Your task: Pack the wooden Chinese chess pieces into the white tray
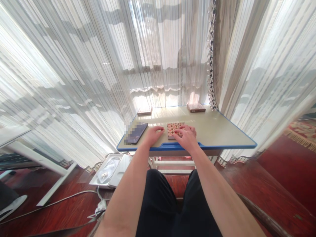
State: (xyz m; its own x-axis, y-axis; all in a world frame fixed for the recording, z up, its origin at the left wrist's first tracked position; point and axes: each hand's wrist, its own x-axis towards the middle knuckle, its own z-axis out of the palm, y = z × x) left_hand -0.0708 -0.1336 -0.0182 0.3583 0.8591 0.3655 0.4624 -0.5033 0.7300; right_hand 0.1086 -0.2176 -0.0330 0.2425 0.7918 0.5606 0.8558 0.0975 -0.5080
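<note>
While both forearms reach over the blue front edge of the desk point(172, 147), the right hand point(185, 138) lies spread across the rows of round wooden pieces point(172, 129), and the left hand point(153, 135), fingers close together, sits at their left side; whether either grips a piece cannot be told. Left of it lies a phone point(135, 133); farther on, a box point(144, 111) and a second box point(196, 108) stand before the curtains point(74, 65).

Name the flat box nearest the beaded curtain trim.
The right flat box, at the far corner of the desk by the trim; the other box lies farther left.
</note>
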